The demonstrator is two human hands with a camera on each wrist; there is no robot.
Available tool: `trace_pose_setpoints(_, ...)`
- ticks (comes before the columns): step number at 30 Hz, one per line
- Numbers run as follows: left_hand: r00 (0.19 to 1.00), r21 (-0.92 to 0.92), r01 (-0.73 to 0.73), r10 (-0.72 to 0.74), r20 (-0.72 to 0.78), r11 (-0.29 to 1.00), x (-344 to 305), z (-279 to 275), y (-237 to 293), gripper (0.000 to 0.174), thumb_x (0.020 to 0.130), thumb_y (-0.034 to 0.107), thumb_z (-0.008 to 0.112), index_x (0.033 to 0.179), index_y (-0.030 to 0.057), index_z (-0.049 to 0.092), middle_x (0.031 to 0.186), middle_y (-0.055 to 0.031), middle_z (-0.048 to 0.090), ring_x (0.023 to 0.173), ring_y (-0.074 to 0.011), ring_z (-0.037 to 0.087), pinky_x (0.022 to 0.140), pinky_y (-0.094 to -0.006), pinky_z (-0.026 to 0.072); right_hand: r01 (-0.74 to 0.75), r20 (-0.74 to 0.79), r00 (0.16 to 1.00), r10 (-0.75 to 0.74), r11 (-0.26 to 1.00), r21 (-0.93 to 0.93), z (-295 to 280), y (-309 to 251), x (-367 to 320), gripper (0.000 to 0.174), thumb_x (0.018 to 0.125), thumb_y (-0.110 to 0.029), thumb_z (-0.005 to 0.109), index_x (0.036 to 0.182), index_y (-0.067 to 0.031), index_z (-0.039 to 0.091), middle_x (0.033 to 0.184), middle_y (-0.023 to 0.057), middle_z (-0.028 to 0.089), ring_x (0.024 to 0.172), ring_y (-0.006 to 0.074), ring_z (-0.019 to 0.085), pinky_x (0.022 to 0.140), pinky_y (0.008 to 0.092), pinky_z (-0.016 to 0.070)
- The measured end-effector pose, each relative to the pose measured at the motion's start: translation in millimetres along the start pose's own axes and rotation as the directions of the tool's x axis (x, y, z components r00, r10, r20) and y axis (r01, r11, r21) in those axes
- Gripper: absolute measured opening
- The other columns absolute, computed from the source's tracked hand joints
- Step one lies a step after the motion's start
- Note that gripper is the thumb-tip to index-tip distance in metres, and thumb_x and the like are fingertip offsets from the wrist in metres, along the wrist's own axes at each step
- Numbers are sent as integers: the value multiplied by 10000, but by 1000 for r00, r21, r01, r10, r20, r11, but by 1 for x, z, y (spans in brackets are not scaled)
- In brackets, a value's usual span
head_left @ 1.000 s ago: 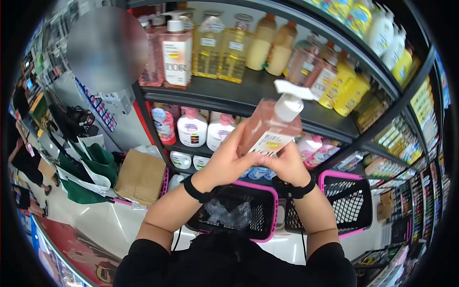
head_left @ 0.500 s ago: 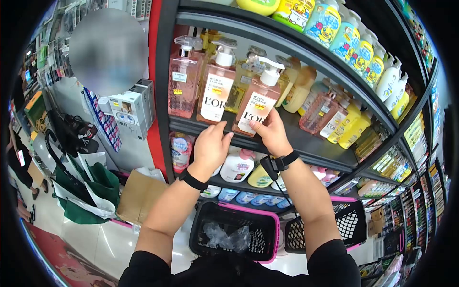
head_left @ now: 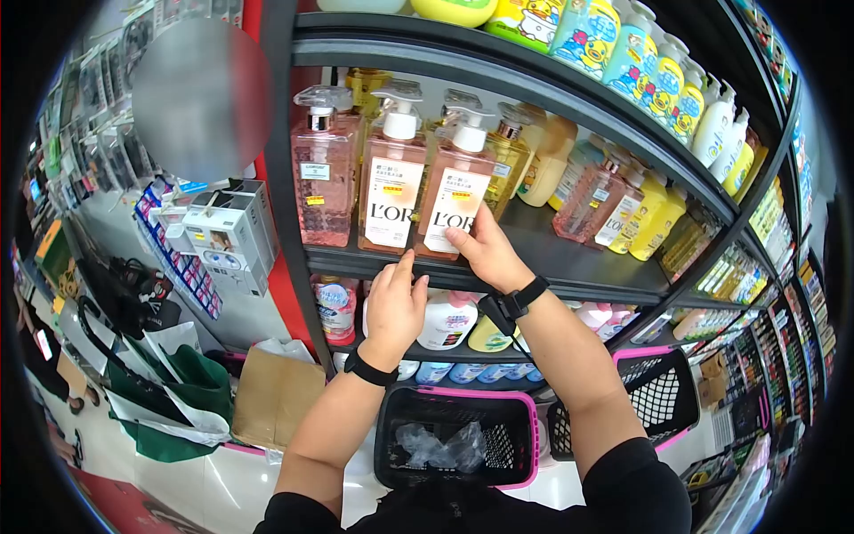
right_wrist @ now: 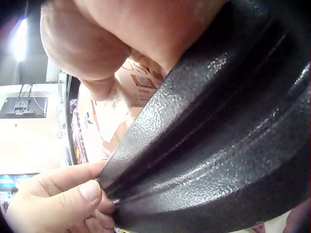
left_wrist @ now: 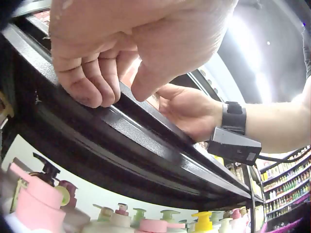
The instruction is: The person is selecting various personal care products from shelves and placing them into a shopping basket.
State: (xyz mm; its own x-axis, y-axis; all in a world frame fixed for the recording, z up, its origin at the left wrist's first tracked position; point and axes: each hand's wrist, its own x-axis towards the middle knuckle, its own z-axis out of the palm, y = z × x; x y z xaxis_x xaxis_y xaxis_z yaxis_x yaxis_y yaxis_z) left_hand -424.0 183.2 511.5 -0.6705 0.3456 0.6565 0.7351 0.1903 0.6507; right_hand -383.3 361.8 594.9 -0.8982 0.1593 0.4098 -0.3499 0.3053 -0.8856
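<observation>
A pink pump bottle (head_left: pixel 455 191) with a white label and white pump head stands at the front of the shelf in the head view. My right hand (head_left: pixel 489 254) grips its lower right side, thumb over the label. Close on its left is a matching pump bottle (head_left: pixel 391 182). At the shelf's front edge, below these two, my left hand (head_left: pixel 396 307) holds nothing, its index fingertip near the bottle bases. The left wrist view has the left hand's fingers (left_wrist: pixel 92 80) bent at the black shelf edge (left_wrist: pixel 131 128). Part of the label (right_wrist: pixel 138 87) shows beneath the right hand.
A clear-topped pink bottle (head_left: pixel 325 173) stands at the shelf's left end; yellow bottles (head_left: pixel 654 209) stand to the right. White pump bottles (head_left: pixel 447 320) fill the shelf below. On the floor are a black basket (head_left: pixel 387 440) with pink trim and a cardboard box (head_left: pixel 277 396).
The pump bottle has gone from both hands above the basket to the shelf, then left beside its match. The left hand has let go of it and dropped to the shelf edge.
</observation>
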Motion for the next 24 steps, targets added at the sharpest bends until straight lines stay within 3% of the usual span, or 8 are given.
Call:
trace_pose_setpoints(4, 996, 14, -56, 57, -68, 998, -3, 6, -3, 484, 899, 97, 687, 1349, -43, 578, 932, -161, 625, 882, -343, 621, 782, -438, 511, -45, 20, 999, 45, 999, -30, -1, -3, 0, 651, 996, -105, 646, 1525, 13, 285, 1400, 139, 541, 1271, 178, 530, 1070, 337, 452)
trace_pose_setpoints(10, 986, 97, -120, 130, -101, 988, -5, 13, -15, 508, 904, 71, 687, 1388, -24, 565, 929, -140, 608, 853, -291, 607, 779, -408, 506, 212, -15, 977, -214, 973, -86, -3, 34, 11, 571, 952, -136, 693, 1429, -12, 405, 1341, 145, 567, 1277, 215, 519, 1103, 370, 420)
trace_pose_setpoints(11, 982, 128, -149, 162, -100, 981, -5, 15, -20, 507, 907, 65, 683, 1392, -22, 564, 925, -130, 604, 846, -274, 600, 775, -402, 505, 189, 31, 982, -187, 979, -76, -4, 40, 15, 573, 973, -45, 650, 1473, -27, 371, 1394, 113, 536, 1272, 176, 518, 1097, 358, 447)
trace_pose_setpoints(13, 990, 73, -122, 127, -60, 990, -4, 19, -26, 547, 897, 66, 690, 1415, -26, 540, 892, -134, 602, 846, -285, 590, 782, -417, 491, 300, -25, 952, -305, 946, -123, -1, 35, 12, 582, 924, -107, 710, 1414, 10, 420, 1347, 156, 578, 1241, 227, 542, 1081, 375, 445)
trace_pose_setpoints(15, 992, 72, -108, 112, -56, 992, -5, 18, -22, 554, 917, 44, 675, 1443, -27, 518, 897, -112, 586, 829, -249, 575, 768, -376, 490, 148, -81, 981, -176, 951, -273, -7, 26, 4, 628, 878, -197, 762, 1377, 35, 459, 1298, 249, 617, 1219, 316, 599, 1037, 396, 473)
trace_pose_setpoints(17, 1000, 44, -1, 2, -20, 999, -5, 19, -28, 573, 942, 47, 663, 1479, -25, 474, 1000, -115, 579, 850, -232, 578, 786, -359, 499, 94, -185, 972, -144, 963, -254, -6, 0, -28, 636, 855, -206, 759, 1365, 34, 465, 1251, 267, 614, 1167, 379, 609, 964, 433, 505)
trace_pose_setpoints(21, 988, -273, 152, -150, 27, 950, -34, 23, -13, 646, 989, 54, 622, 1546, -20, 303, 1378, -205, 505, 1155, -239, 574, 963, -356, 489, 336, -338, 803, -492, 840, -425, -20, 15, -112, 419, 825, -134, 722, 1189, 14, 574, 1150, 196, 603, 1109, 386, 585, 948, 426, 492)
trace_pose_setpoints(24, 982, -210, 140, -109, 153, 967, -96, 26, -10, 599, 976, 38, 607, 1509, -34, 346, 1381, -205, 510, 1178, -257, 565, 1010, -372, 463, 161, -314, 897, -311, 893, -421, -65, 31, -214, 353, 866, -111, 705, 1182, -15, 580, 1113, 146, 593, 1060, 309, 611, 900, 385, 522)
